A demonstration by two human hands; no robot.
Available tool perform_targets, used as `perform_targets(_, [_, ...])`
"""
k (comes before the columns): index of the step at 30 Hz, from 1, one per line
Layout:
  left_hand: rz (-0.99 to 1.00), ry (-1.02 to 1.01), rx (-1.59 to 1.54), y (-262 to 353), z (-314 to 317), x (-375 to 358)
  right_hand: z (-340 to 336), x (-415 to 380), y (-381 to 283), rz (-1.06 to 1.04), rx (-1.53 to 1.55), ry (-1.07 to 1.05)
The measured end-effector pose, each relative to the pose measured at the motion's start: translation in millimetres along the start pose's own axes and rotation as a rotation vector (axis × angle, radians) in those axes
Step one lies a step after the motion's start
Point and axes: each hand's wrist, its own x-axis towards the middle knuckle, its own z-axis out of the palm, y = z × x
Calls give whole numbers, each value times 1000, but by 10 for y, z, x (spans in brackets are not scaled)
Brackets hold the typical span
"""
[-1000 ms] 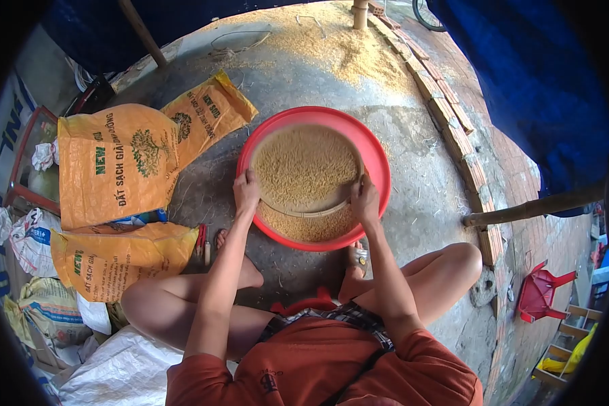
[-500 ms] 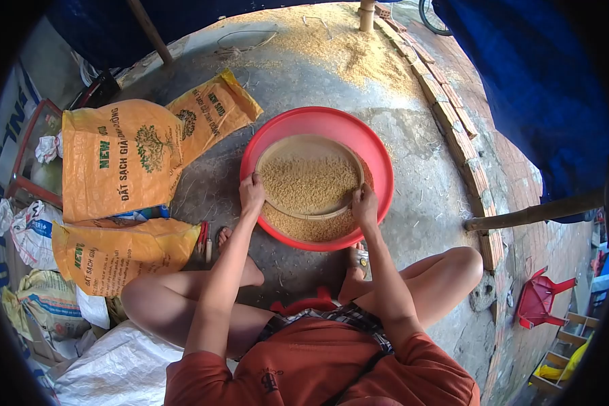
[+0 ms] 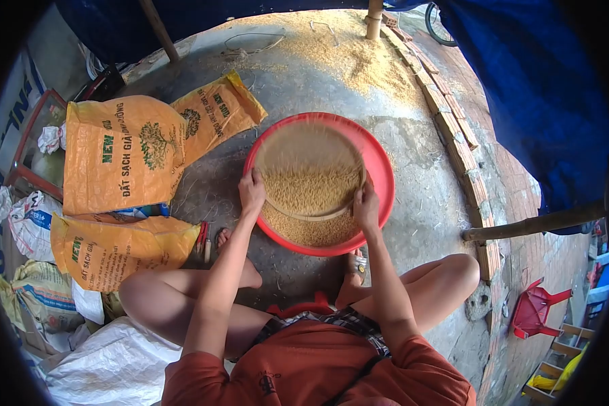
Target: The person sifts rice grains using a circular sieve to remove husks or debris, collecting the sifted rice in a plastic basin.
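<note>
My left hand (image 3: 252,193) is closed on the left rim of a round sieve (image 3: 304,150), and my right hand (image 3: 367,207) grips its right rim. Yellowish grain (image 3: 311,186) lies heaped in the sieve's near half, partly smeared by motion. The far half shows bare mesh, and its far edge is raised and blurred. Beneath the sieve, a wide red basin (image 3: 381,177) rests on the floor between my feet. More grain (image 3: 311,234) covers the basin's near side, while the sieve hides much of its middle.
Orange printed sacks (image 3: 125,159) and a white sack (image 3: 115,362) lie to the left. Loose grain (image 3: 365,68) is spread on the concrete at the far side. A row of bricks (image 3: 461,152), a wooden pole (image 3: 534,222) and a red stool (image 3: 540,310) are on the right.
The sieve's far side has lifted, and the grain in it has slid toward me, baring the far half. Both hands keep their hold on the rim. The camera view has shifted slightly.
</note>
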Motion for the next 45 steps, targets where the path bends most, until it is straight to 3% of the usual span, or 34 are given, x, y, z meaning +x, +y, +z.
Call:
perform_targets(2, [-197, -212, 225, -319, 61, -123, 50, -90, 143, 136, -43, -100])
perform_targets(3, [-196, -219, 229, -308, 41, -137, 62, -122, 167, 266, -84, -196])
perform_targets(5, [-266, -209, 214, -276, 16, -138, 88, -96, 215, 249, -59, -179])
perform_targets(10, [-42, -37, -17, 644, -262, 171, -315, 61, -527, 192, 200, -55])
perform_targets(12, [3, -9, -102, 837, -302, 255, -407, 96, -708, -9, 255, 150])
perform_targets(14, [102, 67, -137, 865, -309, 270, -380, 129, -671, -20, 273, 172])
perform_targets(16, [54, 30, -140, 640, -189, 219, -116, 178, -184, -70, 101, 111])
perform_targets(17, [13, -6, -148, 469, -115, 171, 16, 208, -7, -309, 42, 273])
perform_targets(18, [6, -5, -141, 266, -55, 108, 7, 133, -3, -306, 46, 264])
perform_targets(20, [-188, -193, 205, -112, 27, -7, -41, -53, -9, 203, -44, -106])
perform_targets(23, [-352, -290, 191, -256, 31, -122, 66, -110, 230, 281, 35, -161])
perform_targets(27, [-192, -175, 163, 144, -63, 39, -184, -17, -199, 133, -6, -100])
perform_targets(29, [24, -6, -140, 624, -184, 149, -328, 44, -489, 3, 179, 82])
perform_targets(33, [125, 37, -156, 924, -287, 243, -381, 110, -631, -42, 248, 168])
perform_targets(36, [35, -20, -144, 465, -81, 169, -206, 93, -304, 49, 109, 65])
perform_targets(39, [-93, -101, 80, -103, 95, -36, -45, -40, 0, 63, 93, -1])
perform_targets(41, [-162, -173, 192, -230, 111, -156, 48, -129, 242, 105, -140, -64])
perform_targets(45, [-186, -196, 190, -123, 92, -112, -75, -100, 84, 117, -175, -99])
